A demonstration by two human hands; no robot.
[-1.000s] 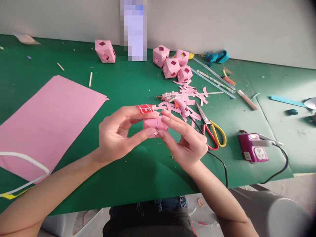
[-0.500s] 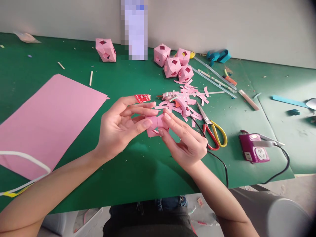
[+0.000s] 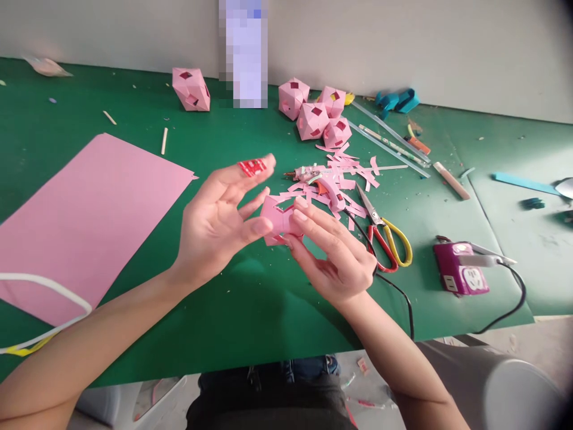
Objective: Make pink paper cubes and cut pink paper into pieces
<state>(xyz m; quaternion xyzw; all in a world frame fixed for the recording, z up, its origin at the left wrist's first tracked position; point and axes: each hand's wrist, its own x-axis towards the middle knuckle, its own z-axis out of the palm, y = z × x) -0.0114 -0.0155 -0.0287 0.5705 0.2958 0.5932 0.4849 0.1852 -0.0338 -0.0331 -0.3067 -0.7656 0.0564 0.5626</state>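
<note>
A small folded pink paper shape [image 3: 278,220] with cut-out gaps is held above the green table. My right hand [image 3: 338,254] pinches its right side between thumb and fingers. My left hand [image 3: 219,218] has its fingers spread apart, and the thumb tip rests at the paper's left side. Red patterned tape [image 3: 252,168] wraps one left fingertip. Just beyond the hands lie a pink glue gun [image 3: 329,190] and a heap of pink paper strips [image 3: 344,164]. Scissors [image 3: 388,242] with red and yellow handles lie to the right of my right hand.
Several finished pink paper polyhedra [image 3: 313,121] stand at the back, one [image 3: 191,89] apart to the left. A large pink sheet [image 3: 94,221] covers the left side. A purple power socket [image 3: 461,269] with a black cable sits right. Clear sticks [image 3: 389,140] lie behind.
My left fingers have lifted and spread away from the pink paper shape, showing more of its left and top side. My right hand keeps its pinch, nearly still.
</note>
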